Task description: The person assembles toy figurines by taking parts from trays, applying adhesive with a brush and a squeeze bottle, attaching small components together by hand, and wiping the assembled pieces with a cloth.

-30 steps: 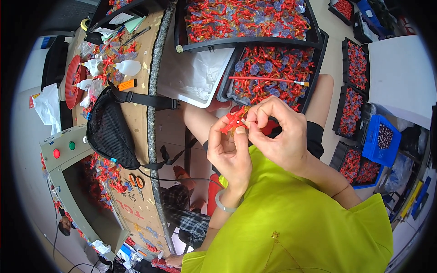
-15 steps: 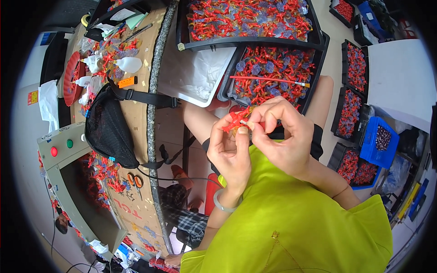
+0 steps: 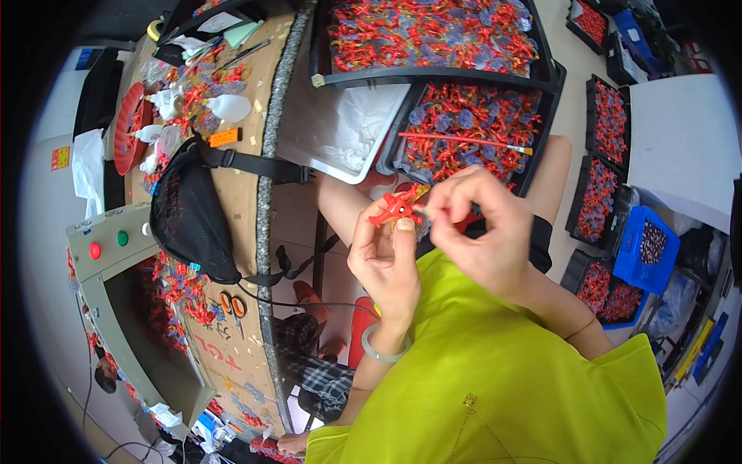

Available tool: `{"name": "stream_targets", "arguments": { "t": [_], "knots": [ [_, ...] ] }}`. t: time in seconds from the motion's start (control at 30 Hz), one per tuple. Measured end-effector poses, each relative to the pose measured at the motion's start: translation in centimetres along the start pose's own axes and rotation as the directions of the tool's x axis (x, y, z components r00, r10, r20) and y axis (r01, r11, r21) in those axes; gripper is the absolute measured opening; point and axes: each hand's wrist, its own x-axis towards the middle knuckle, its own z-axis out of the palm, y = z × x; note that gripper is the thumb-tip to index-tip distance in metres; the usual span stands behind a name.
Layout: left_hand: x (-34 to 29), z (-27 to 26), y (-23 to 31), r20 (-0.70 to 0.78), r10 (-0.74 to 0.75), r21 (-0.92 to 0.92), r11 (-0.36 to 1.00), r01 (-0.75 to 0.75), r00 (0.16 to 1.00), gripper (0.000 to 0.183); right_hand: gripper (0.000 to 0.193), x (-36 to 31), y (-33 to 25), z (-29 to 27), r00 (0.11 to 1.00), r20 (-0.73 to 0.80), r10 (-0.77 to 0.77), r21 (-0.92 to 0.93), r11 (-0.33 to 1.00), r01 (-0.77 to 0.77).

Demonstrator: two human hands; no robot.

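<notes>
red figure (image 3: 397,207), just one, sits in the left hand (image 3: 385,261).

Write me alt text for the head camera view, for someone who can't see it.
The left hand holds a small red figure, the right hand close beside it. Ahead are black trays of red and purple pieces, a brush lying across one; at left, a black mesh bag lies on a cluttered workbench.
</notes>
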Motion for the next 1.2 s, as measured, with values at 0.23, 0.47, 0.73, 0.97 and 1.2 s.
{"name": "stream_targets", "arguments": {
  "t": [0.23, 0.47, 0.73, 0.97, 1.2],
  "knots": [
    [1.5, -3.9, 2.3, 0.049, -0.246, -0.395, 0.885, 0.245, 0.968, 0.027, 0.018, 4.7, 4.1, 3.6, 0.973, -0.103, 0.209, 0.314, 0.935, -0.167],
    [0.2, -9.9, 3.3, 0.013, -0.124, -0.558, 0.822, 0.11, 0.992, 0.029, 0.013, 4.8, 5.5, 17.9, 0.932, 0.181, -0.315, 0.135, 0.946, 0.294],
    [-1.5, -12.6, 3.9, -0.318, -0.151, -0.536, 0.843, -0.046, 0.936, 0.025, 0.011, 6.4, 5.2, 28.3, 0.679, 0.425, -0.599, 0.155, 0.787, 0.597],
    [0.1, -12.4, 2.3, -0.225, -0.196, -0.595, 0.803, 0.025, 0.954, 0.025, 0.007, 10.7, 2.9, 22.4, 0.78, 0.148, -0.607, 0.059, 0.793, 0.606],
    [0.9, -12.6, 1.5, -0.179, -0.208, -0.607, 0.793, 0.059, 0.962, 0.024, 0.011, 21.2, 0.3, 20.0, 0.929, 0.127, -0.348, -0.002, 0.936, 0.351]
  ]
}}
